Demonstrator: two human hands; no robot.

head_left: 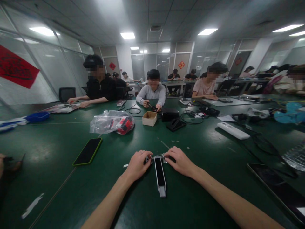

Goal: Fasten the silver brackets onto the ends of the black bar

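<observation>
A slim black device with a white rim (160, 173) lies on the green table between my hands, a light grey piece at its near end. Small metal pieces stick out on both sides of its far end. My left hand (138, 163) has its fingers closed on the left metal piece (148, 160). On the other side, my right hand (178, 160) pinches the right metal piece (164, 158) between thumb and fingers. Both palms are low over the table.
A green-edged phone (88, 151) lies left, a plastic bag with red items (122, 124) beyond it. Ahead are a small open box (149, 118) and a black stand (176, 124). Right are a white case (233, 130), cables and a dark tablet (277, 187). Several people sit around.
</observation>
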